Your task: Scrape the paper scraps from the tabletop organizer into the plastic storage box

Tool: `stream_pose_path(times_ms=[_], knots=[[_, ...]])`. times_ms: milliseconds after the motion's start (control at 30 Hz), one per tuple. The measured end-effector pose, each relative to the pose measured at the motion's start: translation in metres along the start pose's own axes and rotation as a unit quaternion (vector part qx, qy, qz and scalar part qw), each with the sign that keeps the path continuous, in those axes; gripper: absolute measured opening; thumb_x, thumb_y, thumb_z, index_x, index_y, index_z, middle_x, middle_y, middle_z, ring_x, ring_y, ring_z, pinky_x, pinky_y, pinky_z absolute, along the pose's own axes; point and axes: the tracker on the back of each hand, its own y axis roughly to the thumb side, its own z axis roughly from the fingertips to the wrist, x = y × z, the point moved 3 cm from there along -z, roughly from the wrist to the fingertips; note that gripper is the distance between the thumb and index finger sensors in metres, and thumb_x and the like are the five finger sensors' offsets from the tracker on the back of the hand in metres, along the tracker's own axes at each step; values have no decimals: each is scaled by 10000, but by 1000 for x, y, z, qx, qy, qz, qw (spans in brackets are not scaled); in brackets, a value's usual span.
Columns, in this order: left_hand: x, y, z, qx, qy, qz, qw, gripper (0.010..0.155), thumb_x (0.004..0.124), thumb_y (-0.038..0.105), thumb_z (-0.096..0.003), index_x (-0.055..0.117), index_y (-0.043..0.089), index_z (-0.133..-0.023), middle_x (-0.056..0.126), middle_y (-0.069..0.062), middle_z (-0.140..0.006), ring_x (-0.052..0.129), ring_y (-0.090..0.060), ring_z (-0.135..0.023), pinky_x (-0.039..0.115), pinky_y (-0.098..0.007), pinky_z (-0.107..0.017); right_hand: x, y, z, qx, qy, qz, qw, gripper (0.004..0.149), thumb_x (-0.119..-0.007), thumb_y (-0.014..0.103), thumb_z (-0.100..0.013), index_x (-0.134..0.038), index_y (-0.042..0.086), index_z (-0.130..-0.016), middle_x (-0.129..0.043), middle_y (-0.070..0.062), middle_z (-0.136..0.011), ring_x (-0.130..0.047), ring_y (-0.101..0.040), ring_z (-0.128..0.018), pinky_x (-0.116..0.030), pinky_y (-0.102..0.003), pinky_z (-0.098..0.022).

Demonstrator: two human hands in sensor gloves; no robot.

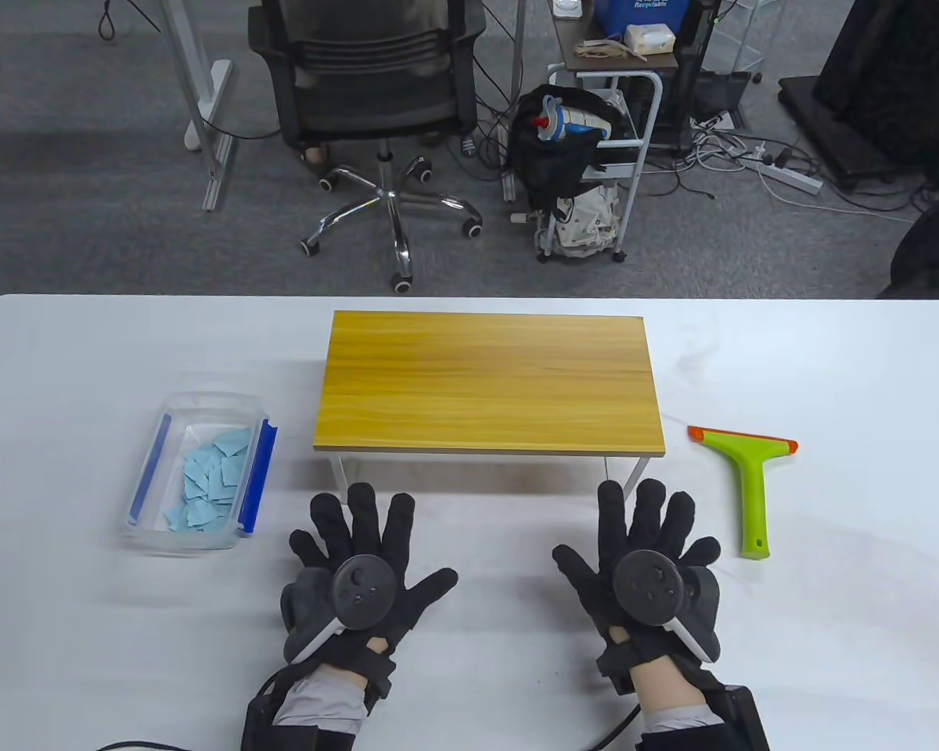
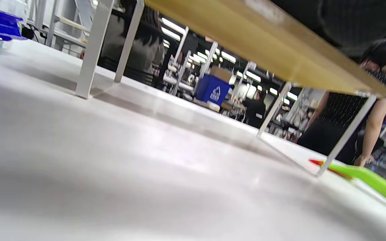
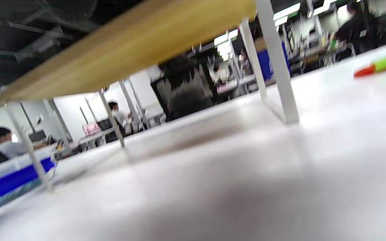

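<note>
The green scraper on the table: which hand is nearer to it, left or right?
Right. The right hand lies flat just left of the green scraper, not touching it. The left hand lies farther left, nearer the plastic box.

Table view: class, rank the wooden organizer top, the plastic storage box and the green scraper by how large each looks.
1. Wooden organizer top, clearly largest.
2. Plastic storage box.
3. Green scraper, smallest.

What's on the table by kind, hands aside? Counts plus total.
Organizer: 1
Box, clear with blue clips: 1
Scraper, green with orange blade: 1
Scrap pile, blue paper, inside the box: 1 (pieces overlap too much to count)
Total: 4
</note>
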Motion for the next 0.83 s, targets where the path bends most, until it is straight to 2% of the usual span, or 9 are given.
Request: stream_pose_path(times_ms=[67, 300, 833], knots=[[3, 2, -1, 3, -13, -6, 1000, 977, 676, 814, -493, 46, 380, -1102, -197, -75, -1117, -278, -485, -922, -50, -809, -553, -5, -1, -1, 0, 21, -7, 1000, 886, -647, 660, -506, -63, 264, -1041, 113, -265, -1048, 167, -657, -837, 40, -866, -362], [-9, -8, 3, -3, 21, 13, 1000, 986, 694, 806, -492, 58, 373, -1108, -192, -72, -1121, -268, -474, -939, -47, -807, -561, -4, 2, 0, 6, 13, -12, 1000, 876, -654, 646, -509, -90, 249, -1048, 77, -276, -1058, 143, -662, -843, 31, -866, -364], [-6, -13, -1, -16, 10, 36, 999, 949, 684, 768, -525, 74, 350, -1119, -206, -77, -1101, -248, -481, -946, -34, -802, -570, -4, -2, -2, 1, 19, -44, 999, 860, -670, 612, -518, -125, 222, -1057, 13, -310, -1069, 118, -671, -846, 24, -864, -367]])
